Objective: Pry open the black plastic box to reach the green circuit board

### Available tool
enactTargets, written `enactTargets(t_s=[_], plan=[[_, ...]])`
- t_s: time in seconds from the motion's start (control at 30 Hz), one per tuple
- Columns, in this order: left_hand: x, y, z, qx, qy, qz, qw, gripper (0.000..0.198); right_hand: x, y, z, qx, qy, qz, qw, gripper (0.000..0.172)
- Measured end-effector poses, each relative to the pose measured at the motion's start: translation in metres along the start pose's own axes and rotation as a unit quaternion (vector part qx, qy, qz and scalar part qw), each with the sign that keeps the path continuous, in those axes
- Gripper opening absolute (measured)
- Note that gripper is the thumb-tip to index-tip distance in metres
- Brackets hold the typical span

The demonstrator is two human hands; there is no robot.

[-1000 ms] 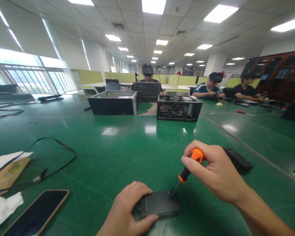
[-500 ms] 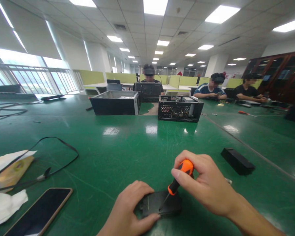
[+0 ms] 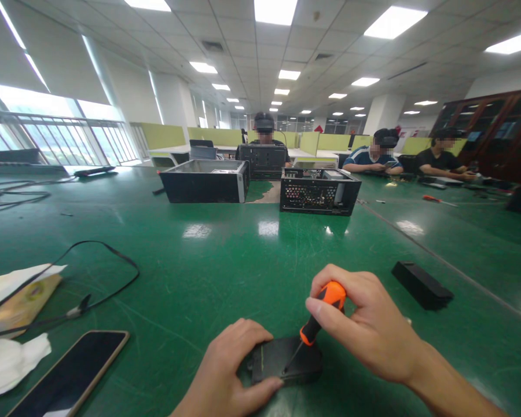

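Observation:
A small flat black box lies on the green table close to me. My left hand is closed round its left end, thumb along the front edge, holding it down. My right hand is wrapped round the orange handle of a screwdriver. The thin shaft slants down and left, and its tip rests on the top face of the box near the middle.
A phone lies face up at the near left, beside white tissue, a paper packet and a black cable. A black block sits to the right. Two open computer cases stand further back, with seated people behind.
My right hand has moved left and down with the screwdriver. The tip has shifted from the box's right corner to a spot nearer its middle. My left hand has stayed on the box.

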State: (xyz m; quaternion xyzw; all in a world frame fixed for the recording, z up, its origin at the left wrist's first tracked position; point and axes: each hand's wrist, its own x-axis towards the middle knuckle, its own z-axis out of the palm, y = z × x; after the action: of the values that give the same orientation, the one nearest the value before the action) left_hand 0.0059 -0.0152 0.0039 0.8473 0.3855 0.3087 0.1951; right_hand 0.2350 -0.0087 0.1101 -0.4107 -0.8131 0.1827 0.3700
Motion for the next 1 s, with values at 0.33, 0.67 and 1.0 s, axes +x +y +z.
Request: enactTargets(t_s=[0.33,0.67,1.0], plan=[[0.0016,0.0004,-0.0004,-0.005,0.002,0.0,1.0,0.031,-0.0003,0.0004,-0.001,0.006,-0.003,-0.015,1.0,0.016],[0.0011,0.0003,-0.0001,-0.009,0.001,-0.002,1.0,0.03,-0.0002,0.0001,-0.0009,0.005,0.0,-0.024,1.0,0.016],[0.0009,-0.0006,-0.0004,-0.011,0.012,0.003,1.0,0.033,-0.0016,-0.0004,0.001,-0.001,-0.008,-0.026,1.0,0.014]])
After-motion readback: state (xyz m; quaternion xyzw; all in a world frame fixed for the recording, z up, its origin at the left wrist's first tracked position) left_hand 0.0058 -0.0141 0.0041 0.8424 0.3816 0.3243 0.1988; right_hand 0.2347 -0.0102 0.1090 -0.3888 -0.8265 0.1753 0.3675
